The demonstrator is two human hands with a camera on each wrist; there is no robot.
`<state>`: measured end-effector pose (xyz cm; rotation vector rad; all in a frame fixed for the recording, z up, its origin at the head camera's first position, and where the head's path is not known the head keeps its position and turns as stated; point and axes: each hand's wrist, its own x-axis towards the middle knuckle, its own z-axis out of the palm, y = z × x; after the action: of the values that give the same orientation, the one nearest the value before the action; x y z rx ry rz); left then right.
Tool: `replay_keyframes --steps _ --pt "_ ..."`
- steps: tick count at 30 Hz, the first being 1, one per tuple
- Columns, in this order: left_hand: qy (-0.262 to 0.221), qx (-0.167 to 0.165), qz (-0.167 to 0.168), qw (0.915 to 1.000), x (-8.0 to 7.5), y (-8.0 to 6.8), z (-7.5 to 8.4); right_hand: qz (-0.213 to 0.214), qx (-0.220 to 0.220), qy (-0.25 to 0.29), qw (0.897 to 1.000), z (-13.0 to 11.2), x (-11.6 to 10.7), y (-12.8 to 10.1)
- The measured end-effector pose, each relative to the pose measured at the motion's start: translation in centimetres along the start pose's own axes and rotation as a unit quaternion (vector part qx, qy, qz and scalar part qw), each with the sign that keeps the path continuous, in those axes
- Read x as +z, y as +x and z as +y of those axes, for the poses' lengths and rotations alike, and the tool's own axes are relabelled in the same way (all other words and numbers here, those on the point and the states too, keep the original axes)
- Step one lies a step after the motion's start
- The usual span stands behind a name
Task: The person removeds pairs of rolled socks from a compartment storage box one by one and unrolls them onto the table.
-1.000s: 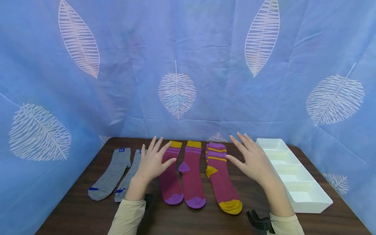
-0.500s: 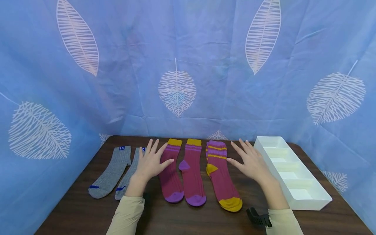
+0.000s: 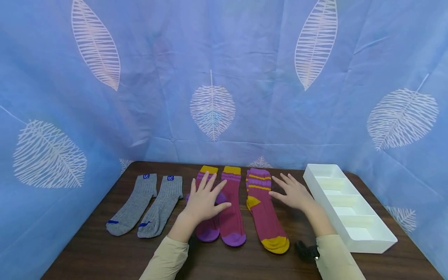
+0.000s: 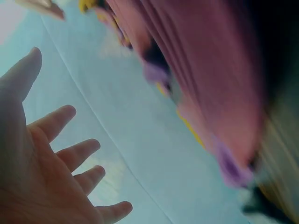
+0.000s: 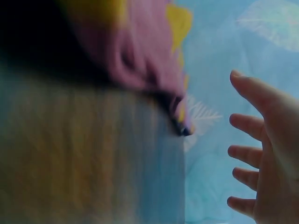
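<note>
Several socks lie flat in a row on the dark wooden table point(image 3: 87, 252). My left hand point(image 3: 205, 198) is open with spread fingers and lies over the left maroon sock with a purple toe point(image 3: 207, 232). Its match point(image 3: 231, 212) lies just to the right. My right hand point(image 3: 293, 192) is open, fingers spread, low at the right edge of the maroon sock with yellow toe and stripes point(image 3: 264, 217). In the blurred left wrist view the left hand point(image 4: 51, 158) shows straight fingers near maroon fabric point(image 4: 205, 84). In the right wrist view the right hand point(image 5: 264, 158) is likewise open.
Two grey socks point(image 3: 134, 204) point(image 3: 161, 206) with blue tags lie at the left. A white divided tray point(image 3: 371, 239) stands along the table's right side. A blue leaf-print cloth point(image 3: 217, 77) walls the back and sides. A black wrist mount point(image 3: 306, 251) sits on the right sleeve.
My left hand has moved right, off the second grey sock and onto the left maroon sock. My right hand has sunk lower beside the yellow-toed sock.
</note>
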<state>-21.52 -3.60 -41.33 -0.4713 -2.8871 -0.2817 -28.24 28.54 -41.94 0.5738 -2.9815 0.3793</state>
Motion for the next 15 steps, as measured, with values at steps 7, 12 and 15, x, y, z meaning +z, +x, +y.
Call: replay_keyframes --steps 7,12,15 --pt "0.015 0.127 -0.067 0.9895 0.8 -1.2 5.7 -0.062 -0.022 -0.005 0.998 1.5 0.5 4.4" --pt "-0.009 0.233 -0.168 0.9578 1.2 -2.5 8.9 -0.098 -0.025 0.019 0.995 1.7 0.8 6.9" --pt "-0.006 0.257 -0.215 0.9420 1.2 -3.1 10.0 -0.115 -0.019 0.021 0.993 1.8 1.1 7.8"
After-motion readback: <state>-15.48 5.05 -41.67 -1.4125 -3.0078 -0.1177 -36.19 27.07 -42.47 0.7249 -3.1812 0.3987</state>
